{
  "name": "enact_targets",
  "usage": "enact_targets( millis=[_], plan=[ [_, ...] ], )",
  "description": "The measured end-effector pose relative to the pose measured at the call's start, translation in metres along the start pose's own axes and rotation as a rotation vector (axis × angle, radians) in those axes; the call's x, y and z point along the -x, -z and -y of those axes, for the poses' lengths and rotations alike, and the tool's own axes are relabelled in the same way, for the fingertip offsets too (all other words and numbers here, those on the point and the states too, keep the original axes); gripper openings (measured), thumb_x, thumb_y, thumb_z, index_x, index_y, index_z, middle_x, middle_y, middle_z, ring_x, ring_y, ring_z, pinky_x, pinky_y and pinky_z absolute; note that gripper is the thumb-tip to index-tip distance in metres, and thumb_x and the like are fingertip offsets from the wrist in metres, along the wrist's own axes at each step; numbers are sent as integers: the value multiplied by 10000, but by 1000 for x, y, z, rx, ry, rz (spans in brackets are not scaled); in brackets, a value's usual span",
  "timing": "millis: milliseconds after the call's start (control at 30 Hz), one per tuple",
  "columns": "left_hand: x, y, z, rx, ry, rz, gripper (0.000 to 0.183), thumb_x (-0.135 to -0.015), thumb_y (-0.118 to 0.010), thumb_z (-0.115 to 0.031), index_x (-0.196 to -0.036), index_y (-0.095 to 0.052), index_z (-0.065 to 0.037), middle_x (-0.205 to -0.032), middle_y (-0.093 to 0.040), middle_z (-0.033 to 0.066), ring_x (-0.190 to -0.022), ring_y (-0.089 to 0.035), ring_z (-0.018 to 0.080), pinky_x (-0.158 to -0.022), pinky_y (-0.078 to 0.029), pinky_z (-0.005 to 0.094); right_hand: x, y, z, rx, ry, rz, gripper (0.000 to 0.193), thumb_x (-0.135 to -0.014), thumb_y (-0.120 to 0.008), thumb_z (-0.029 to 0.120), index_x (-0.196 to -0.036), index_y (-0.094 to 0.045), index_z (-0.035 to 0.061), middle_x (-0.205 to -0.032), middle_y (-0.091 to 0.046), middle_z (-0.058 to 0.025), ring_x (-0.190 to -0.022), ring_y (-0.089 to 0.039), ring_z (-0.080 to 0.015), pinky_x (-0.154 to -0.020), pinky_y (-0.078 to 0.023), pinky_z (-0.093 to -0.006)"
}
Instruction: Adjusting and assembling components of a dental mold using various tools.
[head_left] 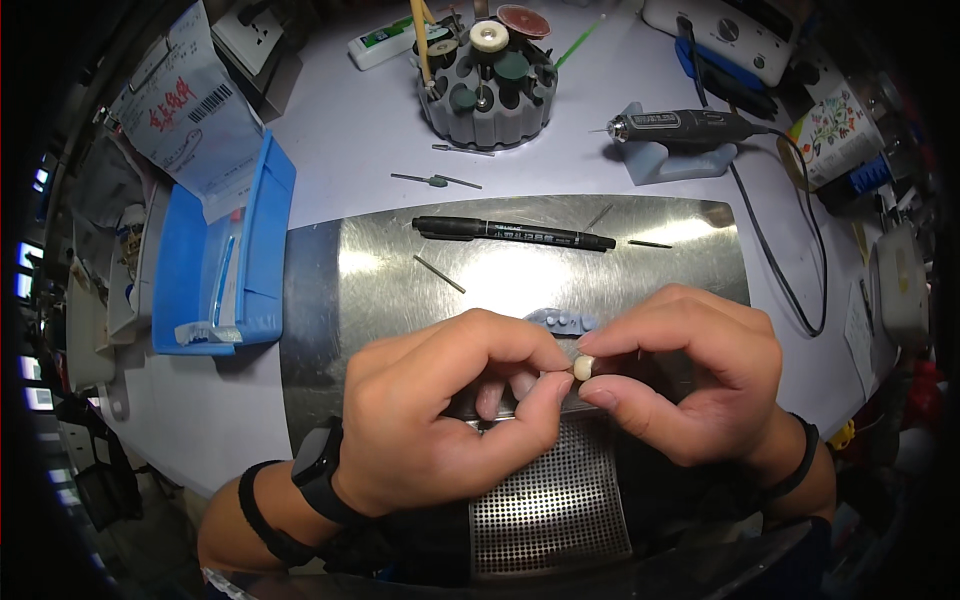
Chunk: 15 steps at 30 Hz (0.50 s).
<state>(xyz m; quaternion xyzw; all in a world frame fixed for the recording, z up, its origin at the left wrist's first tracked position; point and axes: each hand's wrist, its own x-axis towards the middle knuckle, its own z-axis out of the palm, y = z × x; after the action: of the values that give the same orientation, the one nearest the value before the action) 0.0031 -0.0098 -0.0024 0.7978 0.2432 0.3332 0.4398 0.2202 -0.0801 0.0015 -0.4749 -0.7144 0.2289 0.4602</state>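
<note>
A small cream-coloured dental crown is between my two hands above the steel plate. My right hand pinches it with thumb and forefinger from the right. From the left, the thumb and forefinger of my left hand close together at the crown's other side, and a tiny brownish bit shows at their tips. Just behind the fingers lies a blue-grey dental model with tooth shapes, partly hidden by both hands. A black marker pen rests on the plate farther back.
The steel plate carries loose burs, with a perforated metal grille before it. Behind stand a grey bur holder and a handpiece on a cradle, its cord running right. A blue bin with papers is at left.
</note>
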Motion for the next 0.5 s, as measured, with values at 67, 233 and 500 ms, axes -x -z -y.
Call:
enact_targets(
  millis=[67, 233, 500],
  plan=[
    [0, 0, 0, -21, -15, -4, 186, -822, -796, 16, -972, -687, 37, -829, -724, 63, -675, -640, 48, -591, -497, 185, 1, -1, -1, -4, 12, -35, 239, -775, -864, 38, -990, -765, 9, -784, -717, -86, -643, -689, -126, -547, -517, -226],
    [2, -1, 1, -28, -31, -25, 208, -802, -822, 14, -968, -697, 31, -818, -730, 76, -649, -651, 52, -563, -499, 178, 1, -3, -2, 30, 32, -28, 224, -767, -858, 21, -973, -771, 9, -777, -724, -90, -633, -689, -142, -543, -512, -235],
    [2, -3, 1, -34, -87, -44, 193, -812, -830, -3, -944, -693, 26, -791, -727, 94, -624, -656, 53, -543, -496, 174, 0, -1, -1, 23, 39, -48, 209, -764, -846, -4, -961, -775, -2, -791, -737, -88, -628, -689, -150, -543, -512, -242]
  ],
)
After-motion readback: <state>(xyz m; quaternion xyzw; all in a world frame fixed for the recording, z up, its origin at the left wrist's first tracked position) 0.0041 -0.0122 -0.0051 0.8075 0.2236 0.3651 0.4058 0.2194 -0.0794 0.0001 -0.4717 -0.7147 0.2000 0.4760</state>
